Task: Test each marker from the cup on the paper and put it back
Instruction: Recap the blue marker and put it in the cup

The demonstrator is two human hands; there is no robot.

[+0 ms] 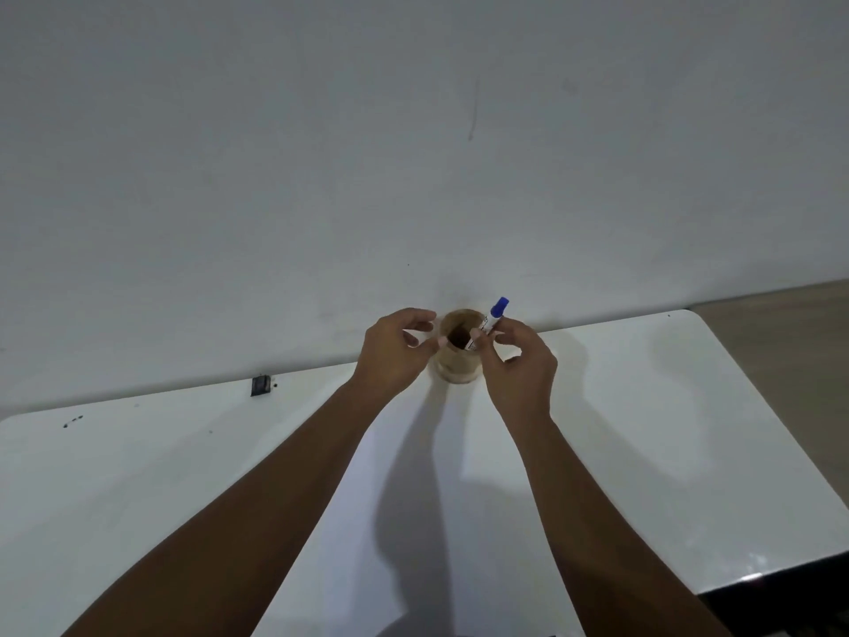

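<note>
A tan cup (455,367) stands at the far edge of the white table, close to the wall. A white marker with a blue cap (492,320) leans out of the cup's right side, cap up. My right hand (519,360) pinches the marker's barrel just above the rim. To the left of the cup, my left hand (396,349) hovers with fingers apart and curled, holding nothing. A white sheet of paper (413,521) lies on the table between my forearms, partly in shadow. The cup's inside is dark; I cannot tell whether other markers are in it.
The white table (138,475) has rounded corners and runs along a plain white wall (413,131). A small black object (260,385) sits at the far left table edge, with a few dark specks nearby. Brown floor (790,342) shows to the right.
</note>
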